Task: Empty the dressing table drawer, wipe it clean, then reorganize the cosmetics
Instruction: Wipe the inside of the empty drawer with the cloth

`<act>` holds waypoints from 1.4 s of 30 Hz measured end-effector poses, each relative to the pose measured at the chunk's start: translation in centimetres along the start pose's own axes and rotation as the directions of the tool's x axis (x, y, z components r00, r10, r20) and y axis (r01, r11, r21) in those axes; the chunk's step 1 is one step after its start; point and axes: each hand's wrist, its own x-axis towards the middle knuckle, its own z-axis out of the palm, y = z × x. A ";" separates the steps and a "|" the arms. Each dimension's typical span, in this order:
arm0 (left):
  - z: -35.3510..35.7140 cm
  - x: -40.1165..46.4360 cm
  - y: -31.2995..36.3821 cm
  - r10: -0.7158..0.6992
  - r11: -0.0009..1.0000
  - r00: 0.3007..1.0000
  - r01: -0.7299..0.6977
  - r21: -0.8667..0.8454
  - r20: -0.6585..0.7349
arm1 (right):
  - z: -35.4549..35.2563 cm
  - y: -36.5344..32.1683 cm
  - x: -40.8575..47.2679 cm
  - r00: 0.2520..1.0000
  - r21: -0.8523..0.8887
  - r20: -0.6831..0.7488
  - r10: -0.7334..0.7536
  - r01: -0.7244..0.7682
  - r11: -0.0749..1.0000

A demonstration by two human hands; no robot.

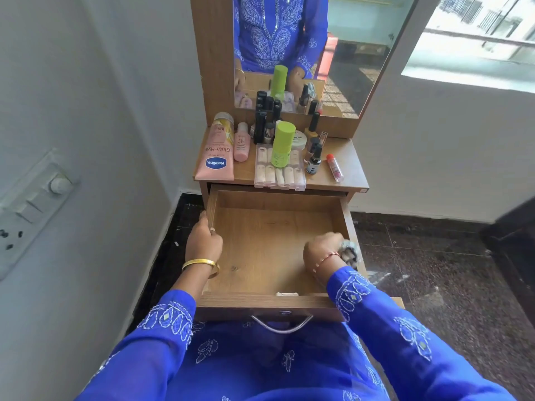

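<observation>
The wooden drawer point(272, 204) is pulled out and has nothing inside. My left hand point(202, 241) grips its left wall. My right hand point(324, 248) is low in the drawer's right side, closed on a bunched grey cloth point(348, 251) pressed at the right wall; it is blurred. The cosmetics stand on the dressing table top point(350, 160): a pink Vaseline tube point(215, 157), a small pink bottle point(241, 143), a green bottle point(282, 143) on a clear nail case point(279, 172), several black lipsticks point(262, 127), a white jar point(298, 138), nail polish bottles point(314, 157) and a red-capped tube point(335, 167).
A mirror point(341, 53) rises behind the table top. A white wall with a switch panel point(34, 204) is close on the left. Dark stone floor point(434, 270) spreads to the right. The drawer's metal handle point(282, 324) is against my blue clothing.
</observation>
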 end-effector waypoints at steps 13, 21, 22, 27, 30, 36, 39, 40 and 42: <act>0.0 0.1 -0.2 -0.002 1.000 1.000 0.002 -0.005 0.022 | 0.7 0.8 2.7 0.948 -0.163 -0.302 -0.099 0.051 0.985; 0.1 0.1 -0.2 -0.026 0.999 1.000 0.026 -0.023 0.011 | 1.6 1.4 -0.8 0.939 0.130 0.128 -0.318 0.302 0.944; 0.1 0.1 -0.2 -0.027 0.999 1.000 0.027 -0.025 0.009 | 1.4 1.6 -0.6 0.920 0.134 0.140 -0.365 0.348 0.928; 0.1 0.1 -0.2 -0.037 0.999 0.999 0.037 -0.038 0.014 | -0.1 2.7 0.1 0.736 0.707 0.015 -0.677 0.471 0.528; 0.1 0.1 -0.2 -0.031 0.998 0.999 0.032 -0.047 0.014 | 0.2 2.6 0.6 0.779 0.977 -0.211 -0.591 0.192 -0.097; 0.1 0.4 -0.3 -0.032 0.998 0.999 0.033 -0.060 0.021 | 0.5 0.6 4.0 0.945 0.941 0.021 0.325 0.091 -0.326; 0.1 0.3 -0.2 -0.036 0.998 0.999 0.037 -0.059 0.019 | -0.1 0.6 4.5 0.863 0.951 0.057 0.502 0.106 -0.291; 0.1 0.3 -0.2 -0.040 0.997 0.999 0.041 -0.059 0.023 | -0.4 0.6 4.7 0.850 0.948 0.055 0.523 0.121 -0.295; 0.1 0.3 -0.3 -0.047 0.997 0.998 0.049 -0.061 0.028 | -1.2 0.4 5.5 0.837 0.948 0.037 0.546 0.144 -0.285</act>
